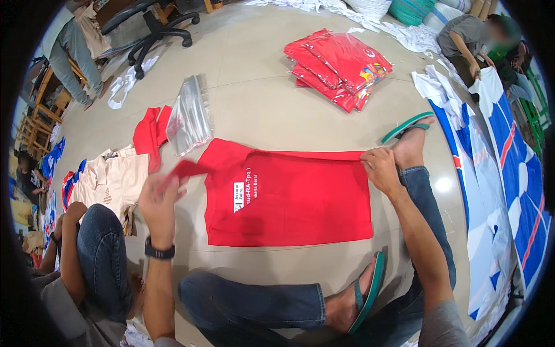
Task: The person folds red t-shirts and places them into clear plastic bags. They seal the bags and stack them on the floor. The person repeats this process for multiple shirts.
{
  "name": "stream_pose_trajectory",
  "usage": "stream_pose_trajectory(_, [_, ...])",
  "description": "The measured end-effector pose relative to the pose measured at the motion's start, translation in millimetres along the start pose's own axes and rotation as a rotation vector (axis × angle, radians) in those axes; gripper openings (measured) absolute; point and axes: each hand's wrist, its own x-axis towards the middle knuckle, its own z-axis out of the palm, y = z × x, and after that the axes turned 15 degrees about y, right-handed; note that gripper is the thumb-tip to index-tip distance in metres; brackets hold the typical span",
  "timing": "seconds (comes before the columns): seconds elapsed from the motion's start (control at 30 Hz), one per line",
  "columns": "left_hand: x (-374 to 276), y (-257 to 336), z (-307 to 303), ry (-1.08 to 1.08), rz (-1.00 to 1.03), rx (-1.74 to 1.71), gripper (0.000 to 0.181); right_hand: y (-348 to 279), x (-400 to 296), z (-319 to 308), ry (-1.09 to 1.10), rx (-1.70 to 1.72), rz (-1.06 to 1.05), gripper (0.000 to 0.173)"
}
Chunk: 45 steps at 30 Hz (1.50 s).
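Observation:
A red T-shirt (295, 195) lies partly folded on the tiled floor before me, with white print near its left end. My right hand (380, 168) pinches the shirt's far right corner, where a folded strip runs along the far edge. At the left, my left hand (160, 199) is raised and blurred, gripping a red fabric end (186, 170) that seems to be part of the same shirt, perhaps a sleeve. A stack of clear plastic bags (190, 115) lies just beyond that hand.
Bagged red shirts (338, 65) are piled farther off. Beige shirts (115, 173) and another red garment (149, 130) lie left, near a seated person (102, 251). Blue and white fabric (481, 195) spreads along the right, where another person (466, 39) crouches. An office chair (156, 30) stands far left.

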Motion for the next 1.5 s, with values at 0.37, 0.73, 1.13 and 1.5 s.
stream_pose_trajectory(0.37, [-80.6, -28.2, -30.9, 0.032, -0.188, -0.033, 0.017, -4.0, -18.9, 11.6, 0.032, -0.077, 0.010, 0.016])
stream_pose_trajectory(0.73, [-87.3, -28.9, -31.0, -0.046, -0.139, 0.001, 0.016, -9.0, -17.5, 13.1, -0.008, -0.154, 0.006, 0.029])
stream_pose_trajectory(1.13, [-117.2, -34.4, -30.4, -0.441, 0.038, 0.189, 0.015, -272.1, -12.9, 13.7, -0.216, 0.772, 0.101, 0.065])
stream_pose_trajectory(1.5, [48.0, -152.0, 69.3, -0.094, -0.042, 0.405, 0.034, -289.6, -21.0, 56.8, -0.372, 0.941, 0.100, 0.042])
